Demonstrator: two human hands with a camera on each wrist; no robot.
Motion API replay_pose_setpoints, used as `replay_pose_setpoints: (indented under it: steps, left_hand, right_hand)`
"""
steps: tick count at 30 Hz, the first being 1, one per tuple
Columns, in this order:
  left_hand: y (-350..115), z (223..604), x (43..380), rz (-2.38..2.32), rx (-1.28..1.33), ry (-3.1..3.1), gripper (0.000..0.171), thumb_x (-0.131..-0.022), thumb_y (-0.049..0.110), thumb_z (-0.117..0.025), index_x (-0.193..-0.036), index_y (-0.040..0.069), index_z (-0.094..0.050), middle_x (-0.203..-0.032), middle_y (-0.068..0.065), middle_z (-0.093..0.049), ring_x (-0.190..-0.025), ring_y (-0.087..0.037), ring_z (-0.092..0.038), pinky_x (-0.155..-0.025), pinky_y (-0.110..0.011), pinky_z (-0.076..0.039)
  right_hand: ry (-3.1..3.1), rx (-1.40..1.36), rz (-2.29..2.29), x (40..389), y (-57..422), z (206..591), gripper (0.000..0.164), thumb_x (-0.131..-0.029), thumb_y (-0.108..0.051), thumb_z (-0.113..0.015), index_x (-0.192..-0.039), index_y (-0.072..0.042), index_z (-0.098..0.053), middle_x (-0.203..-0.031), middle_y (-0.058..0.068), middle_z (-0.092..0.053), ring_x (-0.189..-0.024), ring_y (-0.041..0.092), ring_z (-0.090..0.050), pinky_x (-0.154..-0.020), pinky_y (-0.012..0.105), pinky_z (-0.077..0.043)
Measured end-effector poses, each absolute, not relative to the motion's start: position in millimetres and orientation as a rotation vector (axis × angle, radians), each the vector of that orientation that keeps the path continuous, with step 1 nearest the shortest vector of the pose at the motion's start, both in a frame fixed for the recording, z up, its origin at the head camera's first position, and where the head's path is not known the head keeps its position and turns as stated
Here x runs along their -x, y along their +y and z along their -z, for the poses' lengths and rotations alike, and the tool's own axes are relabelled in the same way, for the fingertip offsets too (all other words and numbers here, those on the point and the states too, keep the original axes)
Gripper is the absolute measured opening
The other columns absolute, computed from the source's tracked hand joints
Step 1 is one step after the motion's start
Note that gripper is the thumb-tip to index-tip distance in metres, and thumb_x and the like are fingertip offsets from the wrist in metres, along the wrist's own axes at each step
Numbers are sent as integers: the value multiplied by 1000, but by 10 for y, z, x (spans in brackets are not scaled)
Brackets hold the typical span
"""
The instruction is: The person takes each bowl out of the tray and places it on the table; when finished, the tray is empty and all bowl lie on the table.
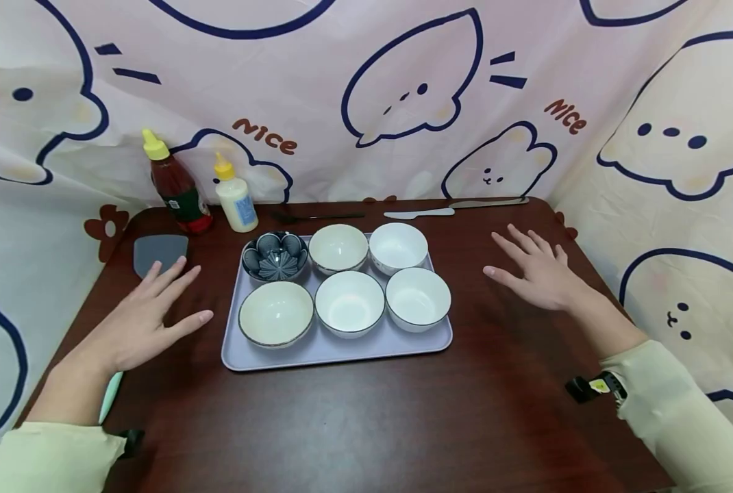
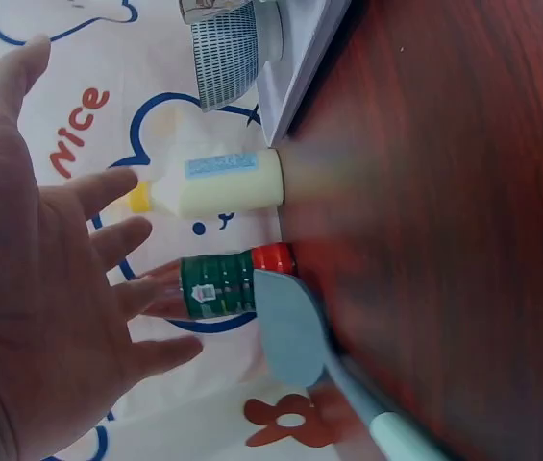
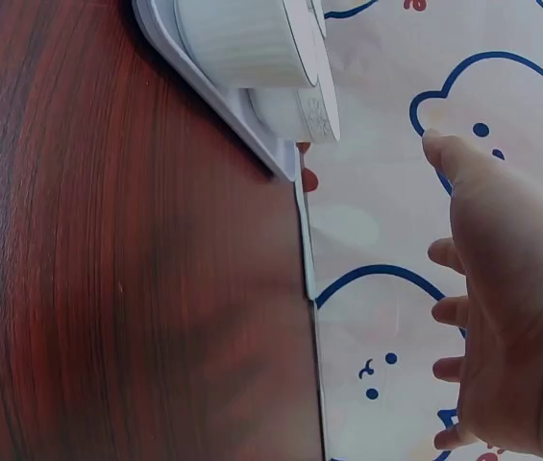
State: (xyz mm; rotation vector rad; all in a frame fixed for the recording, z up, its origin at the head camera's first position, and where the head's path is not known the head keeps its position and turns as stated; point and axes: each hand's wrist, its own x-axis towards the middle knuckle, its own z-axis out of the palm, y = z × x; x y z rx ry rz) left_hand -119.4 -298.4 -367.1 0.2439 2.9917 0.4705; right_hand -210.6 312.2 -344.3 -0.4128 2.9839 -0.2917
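My left hand [image 1: 147, 322] is raised with spread fingers and holds nothing; in the head view it overlaps a grey spatula [image 1: 159, 252] with a mint-green handle [image 1: 111, 396]. On the other side, my right hand [image 1: 542, 270] is also spread and holding nothing, well to the right of a pale lilac tray [image 1: 342, 350]. Several bowls stand on that tray in two rows. Most are white, such as the front-right bowl [image 1: 418, 298]; a dark patterned bowl [image 1: 275, 257] is at the back left. Both palms show in the wrist views.
Behind the spatula stand a red sauce bottle [image 1: 181, 188] and a cream-coloured bottle [image 1: 237, 198], both with yellow tops. Along the table's back edge lie a dark fork [image 1: 317, 217], a light knife [image 1: 418, 213] and a longer knife [image 1: 490, 203]. Printed curtains surround the brown table [image 1: 366, 424].
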Motion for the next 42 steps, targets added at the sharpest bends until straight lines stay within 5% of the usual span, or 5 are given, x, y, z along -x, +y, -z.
replay_pose_setpoints:
  steps: [14,21,28,37,42]
  left_hand:
    - [-3023,3885,1166,-729,-236,2839,97,-86,61,-67,-161,21,-19,-167,-19,-7,-149,-51,-12,-99,-80,-25]
    - [-3004,4014,1157,-838,-259,2801,92,-85,54,-73,-156,14,-32,-161,-23,-23,-130,-44,-44,-87,-48,-56]
    - [-3031,4075,1174,-967,-231,2715,80,-87,50,-73,-151,15,-41,-153,-19,-36,-118,-37,-57,-76,-22,-53]
    - [-3111,4263,1171,-1224,-256,2628,65,-89,34,-76,-145,12,-51,-136,-15,-53,-96,-5,-68,-77,-20,-55]
    - [-3081,4331,1126,-1353,-267,2545,62,-89,26,-76,-143,7,-52,-128,-19,-57,-92,-6,-69,-74,-25,-57]
  right_hand:
    - [2910,471,536,2282,2836,3647,72,-95,-64,-50,-156,-28,-34,-165,10,-24,-149,45,-22,-106,79,-15]
    - [2788,467,835,2486,2720,3773,69,-94,-61,-57,-153,-29,-41,-156,8,-42,-141,31,-43,-111,57,-36]
    - [2619,379,1164,2639,2624,3882,67,-93,-53,-65,-150,-23,-46,-154,2,-47,-142,28,-43,-108,53,-42]
    - [2482,335,1366,2776,2486,4015,60,-97,-39,-65,-150,-19,-46,-147,9,-53,-93,29,-67,-81,33,-55]
    - [2425,321,1422,2833,2386,4106,58,-96,-34,-67,-149,-18,-48,-136,13,-59,-83,21,-68,-75,30,-56]
